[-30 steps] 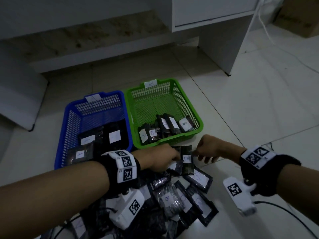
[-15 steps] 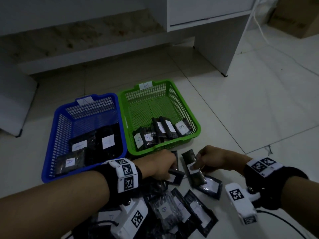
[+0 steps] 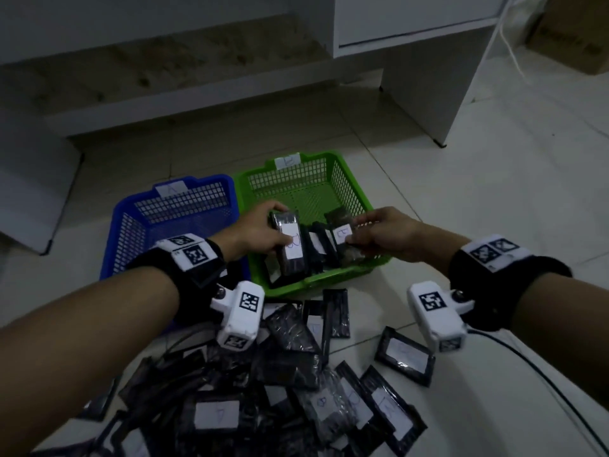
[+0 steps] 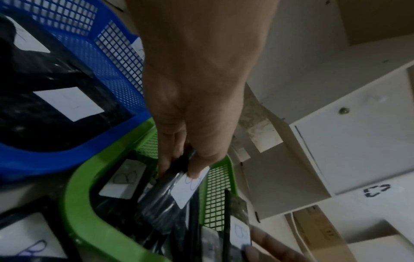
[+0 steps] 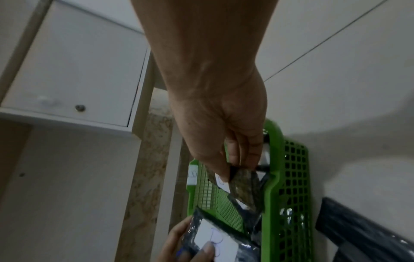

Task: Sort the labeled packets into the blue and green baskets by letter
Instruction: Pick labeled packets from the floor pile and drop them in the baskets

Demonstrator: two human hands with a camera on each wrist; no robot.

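Note:
Over the green basket [image 3: 350, 183], my left hand [image 3: 260, 230] grips a black packet [image 3: 290, 245] with a white label marked B, thumb on the label [image 4: 190, 184]. My right hand [image 3: 379, 232] pinches a second black B packet [image 3: 341, 237] over the basket's right side, seen between thumb and fingers in the right wrist view [image 5: 241, 184]. Several B packets lie in the green basket [image 4: 78, 203]. The blue basket [image 3: 131, 212] stands to its left, holding black packets with white labels [image 4: 69, 102]. A heap of labelled packets [image 3: 263, 390] lies on the floor in front.
Both baskets sit side by side on pale floor tiles [image 3: 478, 192]. A white cabinet [image 3: 412, 44] stands behind to the right, with a cardboard box [image 3: 573, 37] beyond it. A loose packet [image 3: 403, 356] lies right of the heap, and a black cable [image 3: 543, 374] trails from my right wrist.
Both hands have lifted from the heap on the floor, each with a B packet, and moved forward over the green basket. The head view has shifted closer.

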